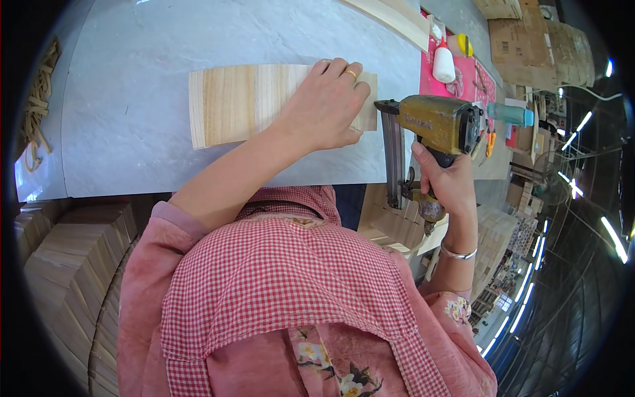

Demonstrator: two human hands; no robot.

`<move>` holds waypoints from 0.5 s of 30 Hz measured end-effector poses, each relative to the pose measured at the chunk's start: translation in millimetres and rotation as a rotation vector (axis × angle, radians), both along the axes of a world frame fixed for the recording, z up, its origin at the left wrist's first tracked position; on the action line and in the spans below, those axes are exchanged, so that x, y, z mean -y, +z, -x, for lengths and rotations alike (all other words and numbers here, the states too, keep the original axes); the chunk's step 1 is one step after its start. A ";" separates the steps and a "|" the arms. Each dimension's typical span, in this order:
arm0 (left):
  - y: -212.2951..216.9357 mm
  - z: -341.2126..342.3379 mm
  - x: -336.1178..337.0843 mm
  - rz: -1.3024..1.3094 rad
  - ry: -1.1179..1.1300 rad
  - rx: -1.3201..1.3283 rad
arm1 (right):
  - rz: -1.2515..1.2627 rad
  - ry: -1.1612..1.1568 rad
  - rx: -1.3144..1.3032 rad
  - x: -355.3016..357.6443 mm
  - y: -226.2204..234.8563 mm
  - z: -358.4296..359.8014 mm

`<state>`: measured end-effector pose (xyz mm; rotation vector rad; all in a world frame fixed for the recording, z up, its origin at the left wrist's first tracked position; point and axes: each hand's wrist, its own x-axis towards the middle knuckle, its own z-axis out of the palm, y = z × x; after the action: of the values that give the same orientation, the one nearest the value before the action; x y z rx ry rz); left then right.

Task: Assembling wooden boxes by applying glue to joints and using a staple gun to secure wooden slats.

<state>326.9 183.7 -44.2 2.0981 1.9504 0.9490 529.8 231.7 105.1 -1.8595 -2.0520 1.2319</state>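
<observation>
A pale striped wooden board [231,104] lies across the grey-white tabletop in front of me. My left hand [327,102] spans its right part, with the fingers bent over the far edge and the thumb at the near edge. In my right hand [451,184] is a nail gun [433,122] with a worn yellow-brown body, gripped by its handle. Its dark nose is close to the board's right end; whether they touch I cannot tell. The long magazine points down toward the table's near edge. My palm hides part of the handle.
On a pink mat at the back right stand a white glue bottle [444,64] with a red tip and a yellow tape roll [465,45]. A long wooden strip [393,20] lies at the far edge. Stacked boards [73,264] fill the lower left. Cardboard boxes [529,46] stand beyond.
</observation>
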 end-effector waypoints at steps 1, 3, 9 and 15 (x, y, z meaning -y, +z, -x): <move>-1.0 0.5 0.4 -0.022 0.003 0.006 | 0.008 0.007 0.004 -1.5 2.0 2.0; -2.1 0.5 0.7 -0.068 0.010 0.017 | 0.023 0.022 0.011 -4.2 4.9 5.3; -1.4 1.0 2.4 -0.071 0.008 0.022 | -0.025 0.076 0.000 -19.4 11.6 12.7; 5.6 2.4 2.4 0.044 -0.015 0.043 | -0.028 0.079 0.060 -38.0 10.2 33.6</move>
<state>324.5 181.3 -38.6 2.0489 1.9143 0.9314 496.2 269.7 115.3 -1.8418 -2.1818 1.1728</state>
